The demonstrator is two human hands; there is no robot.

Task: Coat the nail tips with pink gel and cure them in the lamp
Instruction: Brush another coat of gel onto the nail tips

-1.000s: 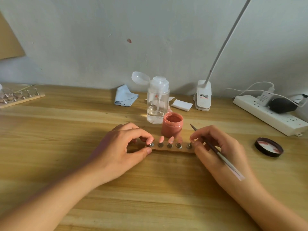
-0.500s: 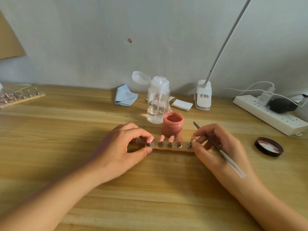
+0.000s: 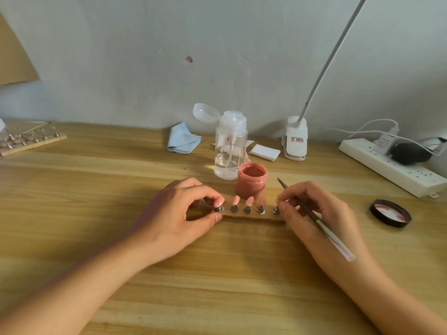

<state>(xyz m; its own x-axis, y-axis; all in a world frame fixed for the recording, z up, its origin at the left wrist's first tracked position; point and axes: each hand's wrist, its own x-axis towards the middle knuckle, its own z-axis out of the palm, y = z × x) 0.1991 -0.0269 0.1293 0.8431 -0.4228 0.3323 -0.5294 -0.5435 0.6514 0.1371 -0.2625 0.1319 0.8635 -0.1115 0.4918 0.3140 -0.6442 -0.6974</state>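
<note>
Mid-frame, left grip [image 3: 179, 213] and right grip [image 3: 333, 213] pinch at the ends of the tip holder [image 3: 242, 216], the right also holding a brush [image 3: 312, 215]. A tilted lift might smear the coated nail tips [image 3: 249, 201] or topple the gel jar [image 3: 251, 184] just behind.

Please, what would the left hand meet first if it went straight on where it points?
Probably the second nail tip on the strip; the left hand points right along it, though depth is unclear.
</note>
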